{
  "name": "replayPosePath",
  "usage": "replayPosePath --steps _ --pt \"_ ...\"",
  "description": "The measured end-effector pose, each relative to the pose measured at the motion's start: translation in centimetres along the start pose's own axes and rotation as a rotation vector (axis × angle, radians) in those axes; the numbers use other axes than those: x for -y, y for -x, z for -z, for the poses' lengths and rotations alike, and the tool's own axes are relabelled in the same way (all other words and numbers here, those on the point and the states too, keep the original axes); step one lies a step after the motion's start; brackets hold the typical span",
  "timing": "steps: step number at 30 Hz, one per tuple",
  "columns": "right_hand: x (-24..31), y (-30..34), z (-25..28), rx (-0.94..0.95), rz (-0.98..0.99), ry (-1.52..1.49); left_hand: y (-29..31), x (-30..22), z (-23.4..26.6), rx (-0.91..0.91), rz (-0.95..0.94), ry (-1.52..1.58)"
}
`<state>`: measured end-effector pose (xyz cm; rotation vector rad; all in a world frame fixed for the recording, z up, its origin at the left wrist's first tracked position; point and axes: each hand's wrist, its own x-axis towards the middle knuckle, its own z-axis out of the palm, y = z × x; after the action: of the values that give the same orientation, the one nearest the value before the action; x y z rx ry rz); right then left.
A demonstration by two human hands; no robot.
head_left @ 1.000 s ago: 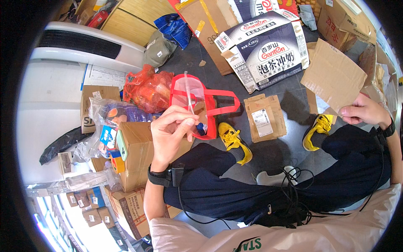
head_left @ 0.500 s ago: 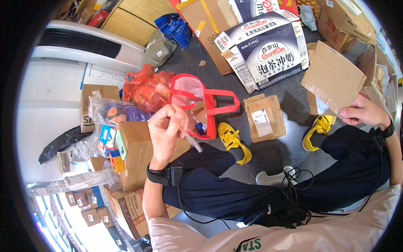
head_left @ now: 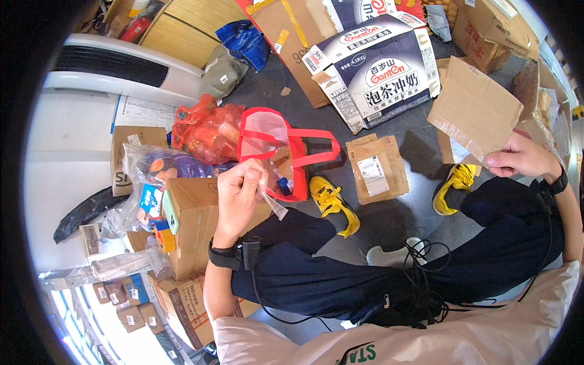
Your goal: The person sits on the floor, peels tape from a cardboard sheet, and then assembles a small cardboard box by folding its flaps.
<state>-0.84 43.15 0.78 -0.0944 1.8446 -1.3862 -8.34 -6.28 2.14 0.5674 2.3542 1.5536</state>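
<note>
I have the left hand [head_left: 237,194] at nine o'clock, fingers curled around a clear strip [head_left: 277,208] poking toward four. At three, the right hand [head_left: 524,157] pinches brown cardboard [head_left: 474,112], up at two.

- Camera: head-worn wide fisheye, left one of a side-by-side pair; view upright, unmirrored.
- Facing: downward from above the lap [head_left: 328,286], which lies on the near side of the left hand [head_left: 238,193] and right hand [head_left: 517,157].
- Range: close to each hand; shoes [head_left: 328,198] lower, between them.
- Field: wide, from white unit [head_left: 118,68] beyond the left hand to carton [head_left: 477,47] beyond the right.
</note>
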Motion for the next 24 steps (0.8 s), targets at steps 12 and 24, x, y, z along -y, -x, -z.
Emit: replayPosePath --steps 12,24 --pt "0.4 0.0 -0.2 -0.021 -0.029 0.019 0.0 -0.7 -0.6 -0.166 0.012 -0.062" --pt "0.2 -0.1 -0.2 -0.027 -0.036 0.050 -0.2 -0.3 -0.3 -0.145 0.017 0.070"
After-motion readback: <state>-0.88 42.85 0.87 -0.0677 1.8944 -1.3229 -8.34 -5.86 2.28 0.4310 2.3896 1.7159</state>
